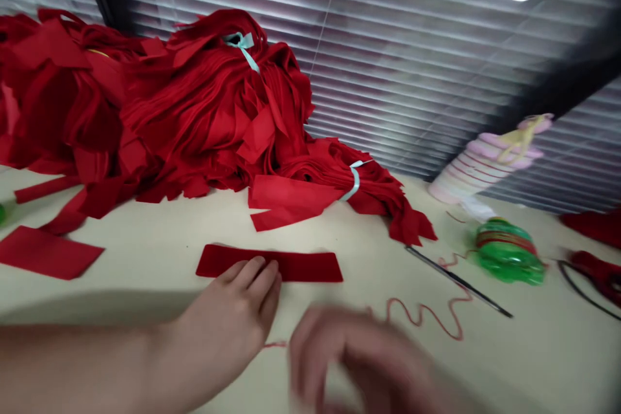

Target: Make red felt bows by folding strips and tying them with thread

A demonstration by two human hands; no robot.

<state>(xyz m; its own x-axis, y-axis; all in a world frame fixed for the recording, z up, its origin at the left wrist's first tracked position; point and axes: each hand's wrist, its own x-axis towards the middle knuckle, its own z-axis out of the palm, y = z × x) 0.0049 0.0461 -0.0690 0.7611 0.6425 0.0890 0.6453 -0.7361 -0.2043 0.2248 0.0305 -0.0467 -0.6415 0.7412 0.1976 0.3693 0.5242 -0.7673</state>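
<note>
Left hand (220, 330): fingers (255, 278) extended and together, resting on a red felt strip (310, 266) at lower centre, not pinching it. Right hand (359, 356): blurred, loosely curled, hold cannot be told, near a red cord (412, 322). Also: felt heap (208, 110), upper left; scissors (599, 278), right edge.

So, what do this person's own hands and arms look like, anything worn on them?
The left hand is bare, with no glove or ring, and the left forearm shows no sleeve. The right hand looks ungloved too, but motion blur hides finer details.
</note>
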